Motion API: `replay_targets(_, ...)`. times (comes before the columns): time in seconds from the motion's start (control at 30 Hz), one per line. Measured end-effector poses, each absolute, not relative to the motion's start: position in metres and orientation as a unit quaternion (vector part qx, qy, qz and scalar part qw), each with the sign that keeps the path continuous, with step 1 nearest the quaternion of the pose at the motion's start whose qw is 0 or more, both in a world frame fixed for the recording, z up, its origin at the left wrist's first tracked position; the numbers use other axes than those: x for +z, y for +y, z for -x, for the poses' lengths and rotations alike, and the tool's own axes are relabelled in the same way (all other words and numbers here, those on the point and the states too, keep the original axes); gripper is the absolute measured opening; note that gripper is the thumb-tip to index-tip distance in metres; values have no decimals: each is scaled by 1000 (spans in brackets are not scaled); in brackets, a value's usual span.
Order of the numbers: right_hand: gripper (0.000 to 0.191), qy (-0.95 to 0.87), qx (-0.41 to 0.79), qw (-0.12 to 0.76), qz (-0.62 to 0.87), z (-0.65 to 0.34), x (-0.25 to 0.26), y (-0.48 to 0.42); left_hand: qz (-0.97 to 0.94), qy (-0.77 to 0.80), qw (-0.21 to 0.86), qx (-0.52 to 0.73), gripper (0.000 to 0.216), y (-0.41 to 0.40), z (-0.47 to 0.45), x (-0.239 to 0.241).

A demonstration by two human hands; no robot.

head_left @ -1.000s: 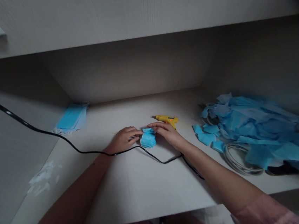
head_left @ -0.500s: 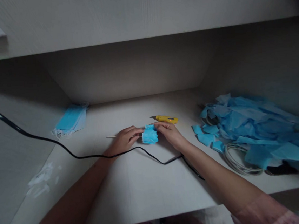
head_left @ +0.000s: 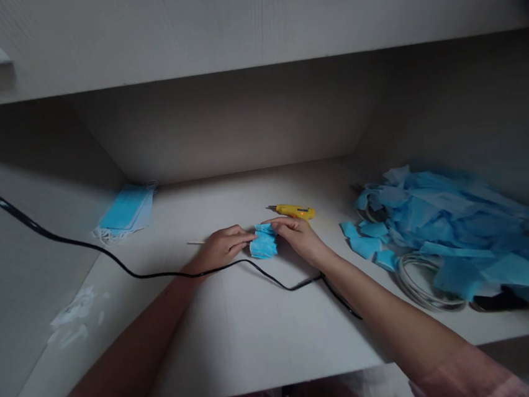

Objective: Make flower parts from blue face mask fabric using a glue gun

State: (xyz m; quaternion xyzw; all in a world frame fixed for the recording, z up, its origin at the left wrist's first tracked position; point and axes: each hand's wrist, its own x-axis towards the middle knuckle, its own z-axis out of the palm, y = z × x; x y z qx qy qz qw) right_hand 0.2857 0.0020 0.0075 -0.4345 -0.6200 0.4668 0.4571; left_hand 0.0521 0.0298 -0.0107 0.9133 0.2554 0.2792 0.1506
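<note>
Between my hands is a small blue piece of face-mask fabric (head_left: pixel 263 247) with a wavy edge, folded over at its top. My left hand (head_left: pixel 225 247) pinches it at the left edge. From behind that hand a thin pale stick (head_left: pixel 196 242) pokes out to the left; whether the fingers grip it is hidden. My right hand (head_left: pixel 300 237) is closed on the fabric's upper right corner. Just beyond the right hand lies a yellow glue gun (head_left: pixel 294 210) with a small orange light, its nozzle pointing left.
A black cable (head_left: pixel 159 275) crosses over my left forearm and runs under the right one. Stacked face masks (head_left: pixel 125 210) lie at the back left. On the right are small cut blue pieces (head_left: pixel 366 246), a heap of blue fabric (head_left: pixel 458 217) and a coiled pale cable (head_left: pixel 423 292).
The blue fabric has shifted slightly down and left, and its folded top strip shows more plainly. Both hands keep their hold with only small finger movements.
</note>
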Motion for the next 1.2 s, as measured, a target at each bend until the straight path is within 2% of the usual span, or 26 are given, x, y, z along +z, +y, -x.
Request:
replay_targets(0.4,33,-684,431,388,442,-285,15,-6,-906,258,167,289,31,32,-51,-14)
replay_targets(0.87,36,-740,388,351,423,-288,23,-12,-897,250,176,319,24,32,-54,-13)
replay_targets(1.03,40,-757,379,349,401,-288,23,-13,-860,328,228,317,14,31,-54,-14)
replay_targets(1.2,44,-768,375,333,399,-289,22,-13,-877,319,212,291,32,30,-54,-10)
